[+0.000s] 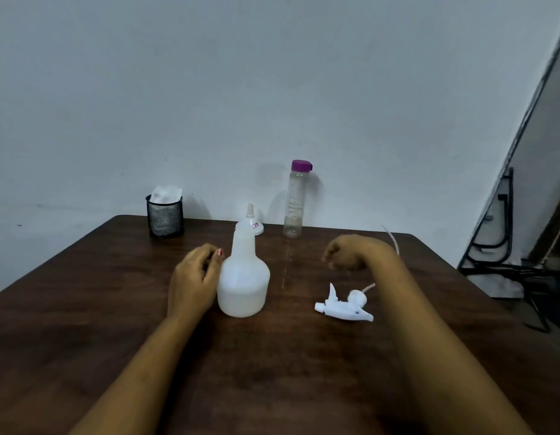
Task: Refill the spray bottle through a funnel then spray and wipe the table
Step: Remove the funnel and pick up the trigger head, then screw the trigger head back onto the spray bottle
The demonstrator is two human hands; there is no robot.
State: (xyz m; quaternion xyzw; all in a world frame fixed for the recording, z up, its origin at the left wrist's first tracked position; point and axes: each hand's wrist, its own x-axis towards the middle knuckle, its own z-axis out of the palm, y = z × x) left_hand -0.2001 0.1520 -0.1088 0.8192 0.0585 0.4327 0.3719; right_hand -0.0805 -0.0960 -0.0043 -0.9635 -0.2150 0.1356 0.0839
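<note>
- On the brown table (115, 309), one, the whole kit is laid out; a wall stands just behind the far edge.
- Spray bottle (243, 277), one: white, upright, neck uncapped. It stands mid-table between my two hands, closer to the left.
- Clear bottle (293, 202), one: purple cap on, upright at the far edge, behind and to the right of the spray bottle. The plastic is hard to read from here, so I cannot say how much it holds.
- Mesh cup (164, 219), one: far left, with white tissue stuffed in the top.
- Left hand (194, 277): lies against the spray bottle's left flank, thumb tip at its shoulder. The fingers are loosely curled and not wrapped round it.
- Right hand (347, 252): hovers over the table to the right of the spray bottle, fingers drooping and slack, holding nothing.
- Trigger head (344, 306), one: off the bottle and on its side, just beside my right forearm. The nozzle points left and the dip tube trails off behind the arm.
- Funnel (252, 216), one: the smallest piece, and the next move turns on it.
  - It sits mouth-down with the spout straight up, so its long axis is vertical. It is just behind the spray bottle's neck and partly hidden by it.
  - From the right hand it lies to the left and farther back.
  - The left thumb is nearer, but that hand is placed to steady the bottle.
  - My call: the right hand reaches across, lifts the funnel and turns it spout-down into the neck.
</note>
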